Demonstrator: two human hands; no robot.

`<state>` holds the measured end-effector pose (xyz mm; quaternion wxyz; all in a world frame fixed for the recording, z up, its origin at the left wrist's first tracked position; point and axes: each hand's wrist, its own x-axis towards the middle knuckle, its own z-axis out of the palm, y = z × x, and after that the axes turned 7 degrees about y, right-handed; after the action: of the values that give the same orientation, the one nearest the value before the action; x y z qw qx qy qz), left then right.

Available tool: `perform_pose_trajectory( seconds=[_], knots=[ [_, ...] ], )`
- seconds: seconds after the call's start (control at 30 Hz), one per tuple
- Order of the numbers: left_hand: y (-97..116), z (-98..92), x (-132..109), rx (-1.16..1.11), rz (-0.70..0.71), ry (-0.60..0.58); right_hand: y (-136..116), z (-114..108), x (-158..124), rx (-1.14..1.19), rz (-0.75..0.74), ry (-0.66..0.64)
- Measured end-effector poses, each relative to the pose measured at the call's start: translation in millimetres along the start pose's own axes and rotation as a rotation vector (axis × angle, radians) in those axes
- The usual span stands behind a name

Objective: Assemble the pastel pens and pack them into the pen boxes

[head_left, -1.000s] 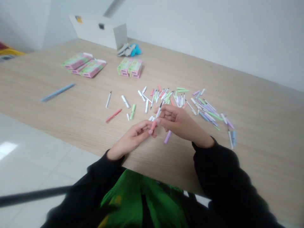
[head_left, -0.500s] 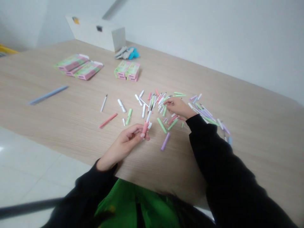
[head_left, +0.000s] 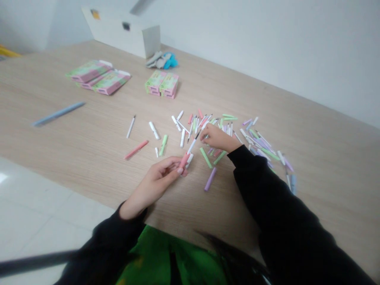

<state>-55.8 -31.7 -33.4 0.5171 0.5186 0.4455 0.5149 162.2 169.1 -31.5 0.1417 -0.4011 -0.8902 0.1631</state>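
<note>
Hands apart. Left hand (head_left: pixel 154 178) pinched on pink barrel (head_left: pixel 184 160), over the table (head_left: pixel 178 209); white refill (head_left: pixel 192 147) sticks out its far end, dark tip outward. Right hand (head_left: pixel 219 138) at the loose pen parts (head_left: pixel 206 157), fingers curled, can't tell if gripping anything. Purple barrel (head_left: pixel 210 179) lies nearer the person.

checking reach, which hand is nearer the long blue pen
Left. The left hand is right of the blue pen, nearer the body; the right hand is farther right, by loose pens.
</note>
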Motion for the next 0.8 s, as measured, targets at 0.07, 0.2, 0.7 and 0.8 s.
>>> perform_pose_trajectory(
  seconds=[0.07,0.2,0.7,0.8],
  knots=[
    [0.1,0.2,0.5,0.003,0.0,0.004,-3.4,2.6,1.0,0.021,0.007,0.016],
    [-0.1,1.1,0.6,-0.006,-0.015,0.013,-18.0,-4.6,-2.6,0.086,0.005,0.101],
    [1.4,4.7,0.0,0.016,-0.041,-0.037,-109.7,-54.1,-70.4,1.004,0.051,0.529],
    [1.3,4.8,-0.1,0.032,-0.039,-0.049,-112.3,-50.9,-73.1,0.954,0.039,0.537]
  ],
)
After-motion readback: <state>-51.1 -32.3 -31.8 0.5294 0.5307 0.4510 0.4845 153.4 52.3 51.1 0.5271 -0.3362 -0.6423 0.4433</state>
